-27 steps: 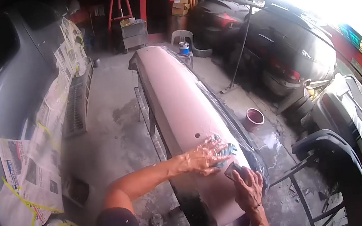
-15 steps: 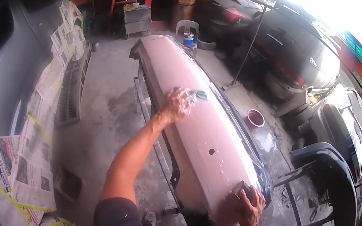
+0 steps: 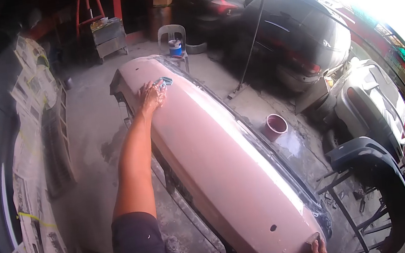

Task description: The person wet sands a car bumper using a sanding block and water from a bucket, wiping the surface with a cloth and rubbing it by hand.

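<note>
A long car bumper (image 3: 217, 160), coated in matte pinkish primer, stretches from the far left to the lower right of the head view. My left hand (image 3: 150, 97) is closed on a wet grey-green cloth (image 3: 166, 80), pressed against the bumper's top near its far end. At the near end, my right hand (image 3: 319, 251) is cut off by the lower frame edge; its fingers curl round a dark flat sanding pad (image 3: 307, 243) resting on the surface. A small dark hole (image 3: 273, 228) pierces the primer a little beyond that hand.
A maroon bucket (image 3: 275, 125) stands on the floor right of the bumper. Beyond the far end is a plastic chair (image 3: 170, 30) with a blue can (image 3: 175, 47). A dark bumper on a stand (image 3: 370, 155) is at right; newspaper-masked bodywork (image 3: 33, 200) lines the left.
My left hand has slid the cloth farther along toward the bumper's far end. The camera view has turned, and my right hand with the pad now sits lower at the frame's edge.
</note>
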`<state>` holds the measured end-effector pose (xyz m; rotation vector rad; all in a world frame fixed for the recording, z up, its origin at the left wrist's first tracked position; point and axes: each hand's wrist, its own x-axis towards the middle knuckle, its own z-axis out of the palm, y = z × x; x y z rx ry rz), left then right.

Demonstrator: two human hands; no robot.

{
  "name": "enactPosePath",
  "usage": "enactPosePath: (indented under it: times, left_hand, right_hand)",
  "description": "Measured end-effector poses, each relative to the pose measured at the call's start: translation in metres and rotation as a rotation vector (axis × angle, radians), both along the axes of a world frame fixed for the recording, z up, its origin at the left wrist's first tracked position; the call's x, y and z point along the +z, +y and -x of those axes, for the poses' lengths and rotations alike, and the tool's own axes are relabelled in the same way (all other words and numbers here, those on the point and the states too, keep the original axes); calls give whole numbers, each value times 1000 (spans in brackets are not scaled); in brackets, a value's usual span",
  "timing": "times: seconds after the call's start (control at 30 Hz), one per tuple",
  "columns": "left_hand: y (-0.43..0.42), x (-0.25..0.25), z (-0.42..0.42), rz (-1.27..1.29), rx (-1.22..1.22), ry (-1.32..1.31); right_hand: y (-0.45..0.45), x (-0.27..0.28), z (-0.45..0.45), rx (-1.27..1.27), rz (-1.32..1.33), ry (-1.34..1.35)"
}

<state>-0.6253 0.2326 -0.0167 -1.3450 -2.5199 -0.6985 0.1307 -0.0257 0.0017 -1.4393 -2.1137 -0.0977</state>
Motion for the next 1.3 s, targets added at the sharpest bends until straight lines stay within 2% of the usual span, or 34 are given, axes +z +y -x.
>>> enactPosePath:
  times: [0.07,0.27,0.33,0.4,0.5,0.53,0.57,0.67,0.8,0.93,1.03,1.07,1.13,1.17,1.2,1.27,1.3]
  left_hand:
    - [16,7,25,9,22,12]
    - [64,27,72,59,-28,-104]
    - [77,5,91,41,-95,22]
    - [62,3,74,-32,-342,99]
    - [-2,32,-59,28,-538,45]
    - [-39,60,-128,102,-587,83]
    - [-63,64,-179,121,-698,110]
    - [-130,55,-341,133,-929,134]
    - [-201,27,-523,-46,-1089,-6]
    - [-231,14,-582,23,-998,133]
    - [-241,45,-575,97,-1063,-118]
    - [-243,44,-569,82,-1023,-102]
    - [-233,31,-541,129,-834,-142]
    - [-224,21,-519,212,-659,-89]
    - [-211,19,-497,197,-625,-83]
    - [-172,27,-441,96,-362,-21]
    - [-149,33,-408,112,-304,-44]
  right_hand:
    - [2,-11,6,-161,-44,-8]
    - [15,-8,39,-224,-195,49]
    - [15,-10,28,-172,-177,2]
    - [9,-61,-30,-212,-131,26]
    - [9,-43,-9,-201,-121,36]
    - [10,-40,-9,-172,-126,16]
    - [9,-47,-13,-195,-137,5]
    - [4,-29,-3,-224,-60,-2]
    - [4,-22,-3,-195,-74,65]
    - [2,-31,-8,-204,-126,163]
    - [-3,-13,-10,-186,-111,169]
    - [-3,-8,-5,-186,-78,167]
    - [-1,-18,-5,-195,-70,155]
    - [2,-23,-5,-198,-78,145]
    - [2,-28,-6,-207,-78,125]
    - [2,-29,-4,-219,-81,125]
    - [3,-32,-4,-214,-90,128]
